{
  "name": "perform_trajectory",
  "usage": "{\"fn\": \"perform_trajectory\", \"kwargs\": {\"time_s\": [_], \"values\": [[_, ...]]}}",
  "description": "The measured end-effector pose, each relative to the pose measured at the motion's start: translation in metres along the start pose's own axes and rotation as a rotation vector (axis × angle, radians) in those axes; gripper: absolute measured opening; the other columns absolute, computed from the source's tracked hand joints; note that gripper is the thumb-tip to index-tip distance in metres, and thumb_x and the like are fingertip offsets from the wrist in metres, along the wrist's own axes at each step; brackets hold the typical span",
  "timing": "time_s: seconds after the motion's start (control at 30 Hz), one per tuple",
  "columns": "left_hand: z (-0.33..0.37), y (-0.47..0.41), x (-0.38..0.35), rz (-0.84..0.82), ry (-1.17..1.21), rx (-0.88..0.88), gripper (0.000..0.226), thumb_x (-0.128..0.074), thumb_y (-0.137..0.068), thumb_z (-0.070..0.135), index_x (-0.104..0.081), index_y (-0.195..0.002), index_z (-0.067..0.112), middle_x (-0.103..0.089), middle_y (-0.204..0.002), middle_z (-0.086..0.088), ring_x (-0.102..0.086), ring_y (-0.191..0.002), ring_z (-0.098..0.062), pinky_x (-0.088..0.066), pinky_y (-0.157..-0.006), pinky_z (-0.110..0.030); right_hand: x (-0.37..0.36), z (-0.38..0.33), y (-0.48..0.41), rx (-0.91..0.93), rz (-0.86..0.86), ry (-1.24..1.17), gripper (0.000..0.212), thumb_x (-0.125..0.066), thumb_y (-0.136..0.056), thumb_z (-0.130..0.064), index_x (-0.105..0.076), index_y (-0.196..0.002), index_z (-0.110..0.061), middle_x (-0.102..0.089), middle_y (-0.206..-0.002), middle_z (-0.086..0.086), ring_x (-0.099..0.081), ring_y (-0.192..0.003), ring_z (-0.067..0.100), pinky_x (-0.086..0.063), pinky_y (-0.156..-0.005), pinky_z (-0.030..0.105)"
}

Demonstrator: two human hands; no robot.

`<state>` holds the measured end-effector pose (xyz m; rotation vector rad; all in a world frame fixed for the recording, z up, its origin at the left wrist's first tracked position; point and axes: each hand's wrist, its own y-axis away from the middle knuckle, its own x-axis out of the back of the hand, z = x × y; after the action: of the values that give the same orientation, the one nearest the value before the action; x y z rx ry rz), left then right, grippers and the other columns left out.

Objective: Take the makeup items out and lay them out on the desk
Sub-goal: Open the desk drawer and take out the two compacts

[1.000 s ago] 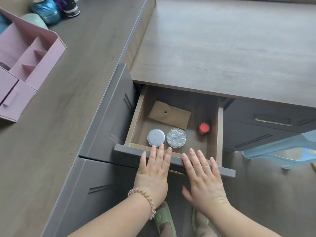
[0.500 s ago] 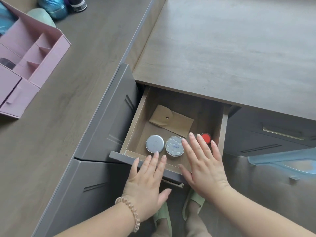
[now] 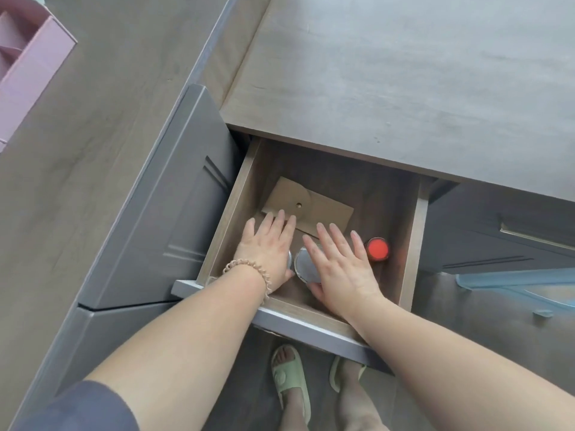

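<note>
Both our hands are inside the open drawer (image 3: 409, 253), fingers spread flat, nothing gripped yet. Left hand (image 3: 269, 248) covers one round compact (image 3: 290, 259); only a sliver of its rim shows. Right hand (image 3: 337, 269) sits over the second, silver-lidded compact (image 3: 303, 264), thumb curling under its near edge. Looks like the start of a two-handed pick.

Just right of our right hand: red-capped jar (image 3: 377, 248), not touched. Behind the hands: tan snap pouch (image 3: 323, 208), our left fingers (image 3: 281, 220) overlapping its near edge.

All makeup items are in the drawer; the desk (image 3: 404, 73) beyond is bare.

Risks, as we judge them:
- compacts are flat with smooth lids, so a pinch from above could slip
- the two sit side by side, so lifting one may drag the other
- right hand could tip the jar
</note>
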<state>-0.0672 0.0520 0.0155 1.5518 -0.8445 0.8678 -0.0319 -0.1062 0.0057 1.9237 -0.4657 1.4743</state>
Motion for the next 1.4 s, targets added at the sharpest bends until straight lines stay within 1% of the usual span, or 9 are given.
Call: {"fn": "perform_trajectory", "kwargs": {"time_s": [0.23, 0.4, 0.5, 0.67, 0.8, 1.0, 1.1, 1.2, 1.4], "values": [[0.000, 0.000, -0.016, -0.142, 0.095, 0.147, 0.112, -0.077, -0.067, 0.046, -0.005, -0.147, 0.018, -0.047, -0.133, -0.010, -0.051, -0.117, -0.029, -0.033, -0.097, -0.041, -0.023, 0.000, -0.004, 0.041, -0.094, -0.018, 0.085, -0.058, -0.085, -0.042, -0.004, -0.149, -0.029, -0.006, -0.159, 0.009, -0.002, -0.145, 0.033, 0.002, -0.114, 0.052], [0.004, 0.001, -0.018, -0.109, 0.047, 0.095, 0.048, -0.062, -0.081, 0.021, -0.038, -0.122, 0.015, -0.056, -0.116, -0.009, -0.058, -0.105, -0.030, -0.034, -0.093, -0.039, -0.028, -0.002, -0.003, 0.046, -0.048, -0.015, 0.074, -0.057, -0.087, -0.027, -0.016, -0.148, -0.026, -0.023, -0.154, 0.012, -0.028, -0.138, 0.030, -0.004, -0.114, 0.052], [0.004, 0.001, -0.018, -0.090, 0.040, 0.071, 0.038, -0.057, -0.083, 0.016, -0.042, -0.117, 0.014, -0.056, -0.114, -0.010, -0.059, -0.104, -0.031, -0.035, -0.093, -0.040, -0.034, -0.001, -0.003, 0.043, -0.010, 0.005, 0.075, -0.065, -0.078, -0.023, -0.030, -0.144, -0.025, -0.042, -0.143, 0.011, -0.046, -0.124, 0.030, -0.013, -0.112, 0.055], [0.002, 0.004, -0.008, 0.000, 0.062, 0.079, 0.056, -0.070, -0.069, 0.033, -0.042, -0.115, 0.020, -0.055, -0.111, -0.006, -0.056, -0.102, -0.027, -0.035, -0.089, -0.042, -0.029, 0.001, -0.004, -0.010, 0.118, 0.062, 0.086, -0.082, -0.054, -0.024, -0.046, -0.133, -0.025, -0.058, -0.124, 0.007, -0.060, -0.104, 0.027, -0.030, -0.104, 0.058], [0.000, 0.018, 0.011, 0.234, 0.142, 0.066, 0.064, -0.062, -0.067, 0.044, -0.039, -0.124, 0.027, -0.053, -0.116, -0.001, -0.052, -0.105, -0.024, -0.034, -0.089, -0.041, 0.001, 0.007, 0.012, -0.051, 0.182, 0.104, 0.095, -0.081, -0.061, -0.023, -0.028, -0.139, -0.029, -0.043, -0.142, 0.008, -0.047, -0.122, 0.029, -0.014, -0.110, 0.058], [0.013, 0.039, 0.074, 0.499, 0.216, -0.068, 0.077, -0.060, -0.061, 0.052, -0.046, -0.133, 0.030, -0.056, -0.115, -0.002, -0.053, -0.101, -0.025, -0.037, -0.087, -0.042, 0.068, 0.032, 0.062, -0.185, 0.363, 0.100, 0.087, -0.082, -0.060, -0.035, -0.038, -0.136, -0.029, -0.048, -0.140, 0.008, -0.053, -0.119, 0.027, -0.014, -0.107, 0.058], [0.037, 0.043, 0.108, 0.638, 0.279, -0.173, 0.078, -0.061, -0.057, 0.051, -0.050, -0.130, 0.026, -0.057, -0.109, -0.003, -0.055, -0.100, -0.026, -0.039, -0.090, -0.044, 0.099, 0.051, 0.097, -0.262, 0.443, 0.089, 0.081, -0.076, -0.067, -0.036, -0.035, -0.136, -0.030, -0.044, -0.144, 0.008, -0.049, -0.124, 0.026, -0.008, -0.108, 0.057], [0.075, 0.050, 0.142, 0.697, 0.334, -0.279, 0.080, -0.061, -0.056, 0.048, -0.052, -0.131, 0.021, -0.059, -0.110, -0.005, -0.058, -0.103, -0.025, -0.036, -0.099, -0.046, 0.126, 0.075, 0.137, -0.358, 0.477, 0.089, 0.080, -0.076, -0.067, -0.036, -0.037, -0.136, -0.031, -0.045, -0.143, 0.008, -0.049, -0.123, 0.025, -0.017, -0.108, 0.060], [0.169, 0.045, 0.200, 0.715, 0.376, -0.397, 0.083, -0.059, -0.060, 0.049, -0.044, -0.137, 0.022, -0.057, -0.120, -0.001, -0.056, -0.112, -0.020, -0.027, -0.108, -0.045, 0.155, 0.145, 0.197, -0.500, 0.590, 0.042, 0.080, -0.078, -0.064, -0.035, -0.038, -0.134, -0.031, -0.048, -0.140, 0.010, -0.052, -0.118, 0.027, -0.022, -0.106, 0.061]]}}
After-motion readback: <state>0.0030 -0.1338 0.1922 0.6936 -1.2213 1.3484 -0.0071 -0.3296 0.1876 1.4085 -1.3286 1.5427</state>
